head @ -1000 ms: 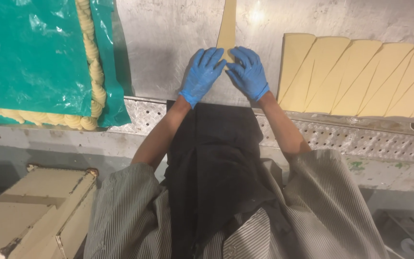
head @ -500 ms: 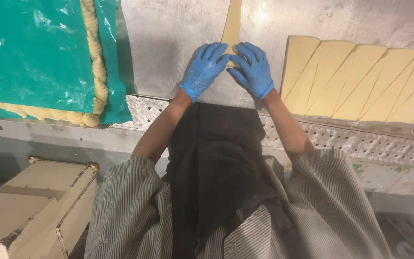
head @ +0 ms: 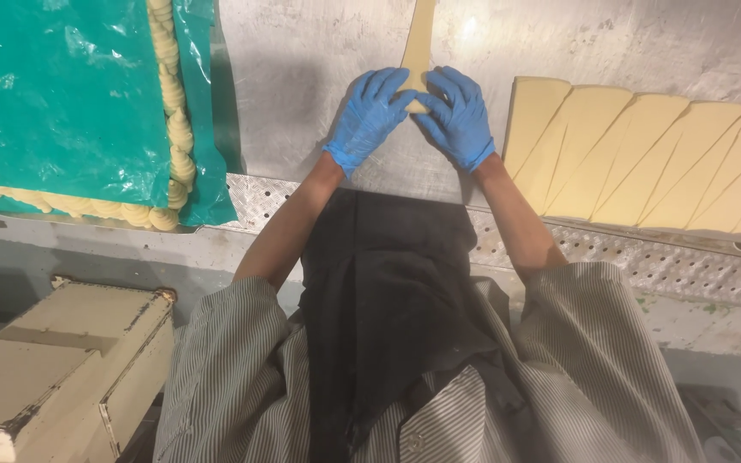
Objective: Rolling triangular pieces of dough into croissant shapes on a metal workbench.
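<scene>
At the upper left of the frame a sheet of green plastic film (head: 62, 94) lay over a tray, and a row of rolled, pale dough pieces (head: 169, 129) showed along its right and lower edges. Below it, in the lower left corner, stood a worn cream-coloured box (head: 53, 360).

Moving to the centre, the metal worktable (head: 302, 69) filled the upper middle of the frame, its perforated front edge running across just above the person's dark apron (head: 388, 291) and striped sleeves.

The left hand (head: 369, 118), in a blue glove, lay palm down on the table with its fingers spread and its fingertips on the wide near end of a long dough strip (head: 420, 39). That strip ran from between the two hands up to the top edge of the frame, narrowing as it went. The right hand (head: 460, 118), also in a blue glove, pressed on the same end from the other side, fingers bent over it. Neither hand was closed around the dough; both rested on it, touching at the fingertips.

On the right, a row of cut dough triangles (head: 645, 154) lay side by side on the table, reaching to the right edge of the frame, just beside the right hand.
</scene>
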